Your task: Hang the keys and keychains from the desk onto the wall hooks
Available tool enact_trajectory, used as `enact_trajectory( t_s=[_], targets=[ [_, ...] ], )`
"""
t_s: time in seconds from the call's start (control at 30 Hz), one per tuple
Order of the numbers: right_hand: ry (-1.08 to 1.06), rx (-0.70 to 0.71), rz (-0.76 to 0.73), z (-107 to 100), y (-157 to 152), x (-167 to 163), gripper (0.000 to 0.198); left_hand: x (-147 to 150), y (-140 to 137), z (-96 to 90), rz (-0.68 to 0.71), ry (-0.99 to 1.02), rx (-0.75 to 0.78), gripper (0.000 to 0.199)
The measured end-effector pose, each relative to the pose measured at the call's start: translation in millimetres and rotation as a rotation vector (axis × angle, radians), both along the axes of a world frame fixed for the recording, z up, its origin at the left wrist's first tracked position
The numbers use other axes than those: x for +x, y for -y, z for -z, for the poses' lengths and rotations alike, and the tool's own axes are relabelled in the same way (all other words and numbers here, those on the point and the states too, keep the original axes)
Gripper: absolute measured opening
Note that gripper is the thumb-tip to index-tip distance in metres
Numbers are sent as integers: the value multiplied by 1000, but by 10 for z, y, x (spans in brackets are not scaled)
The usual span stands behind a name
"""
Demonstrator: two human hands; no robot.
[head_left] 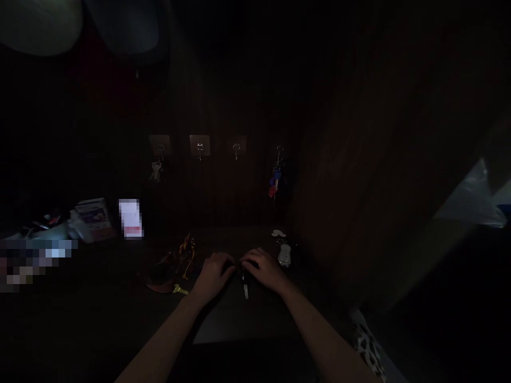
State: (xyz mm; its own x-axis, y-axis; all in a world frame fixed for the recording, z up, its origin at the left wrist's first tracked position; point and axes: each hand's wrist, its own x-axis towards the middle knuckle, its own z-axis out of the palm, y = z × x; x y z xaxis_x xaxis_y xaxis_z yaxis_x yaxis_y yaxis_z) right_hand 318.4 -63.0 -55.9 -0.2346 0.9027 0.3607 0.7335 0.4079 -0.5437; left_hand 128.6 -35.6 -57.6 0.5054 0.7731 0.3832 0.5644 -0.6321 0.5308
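Light is very dim. My right hand [263,268] is over the shelf with its fingers curled. A key [245,290] with a dark head points down from its fingertips, apparently held there. Close beside it, my left hand [215,274] has bent fingers whose tips reach toward the same spot; what they pinch is too dark to make out. Left of that hand lie a yellow cord [187,255], a yellowish key [180,290] and a brown strap-like piece [160,287]. A pale key fob [285,254] lies just right of my right hand.
On the back panel are several hooks; one bears silvery keys [156,171], another a bunch with blue and red parts [275,181]. The two middle hooks [200,151] carry nothing visible. Small boxes [95,218] stand at left. A clear plastic bag [473,199] hangs at right.
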Motion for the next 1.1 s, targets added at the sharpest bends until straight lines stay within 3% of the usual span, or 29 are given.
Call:
enact_trajectory(
  t_s=[0.13,0.27,0.37,0.63,0.83,0.93,1.1],
  targets=[
    [-36,-19,-1,-27,17,-9,19,4,4,-10,31,45,-4,8],
    [-91,-54,-18,-57,50,-35,19,15,31,-27,0,111,106,10],
    [-220,-97,-35,-98,80,-84,18,19,49,-35,-39,172,203,10],
    [-617,-289,-112,-257,138,-205,30,5,51,-30,10,322,315,12],
    [-1025,-421,-81,-256,128,-164,29,-27,17,-21,-100,352,222,24],
    [-1231,-370,17,-241,75,-78,27,-42,-36,-16,-174,373,128,24],
    [-1465,-301,149,-212,-25,72,16,-59,-109,-17,-181,334,-42,23]
  ],
)
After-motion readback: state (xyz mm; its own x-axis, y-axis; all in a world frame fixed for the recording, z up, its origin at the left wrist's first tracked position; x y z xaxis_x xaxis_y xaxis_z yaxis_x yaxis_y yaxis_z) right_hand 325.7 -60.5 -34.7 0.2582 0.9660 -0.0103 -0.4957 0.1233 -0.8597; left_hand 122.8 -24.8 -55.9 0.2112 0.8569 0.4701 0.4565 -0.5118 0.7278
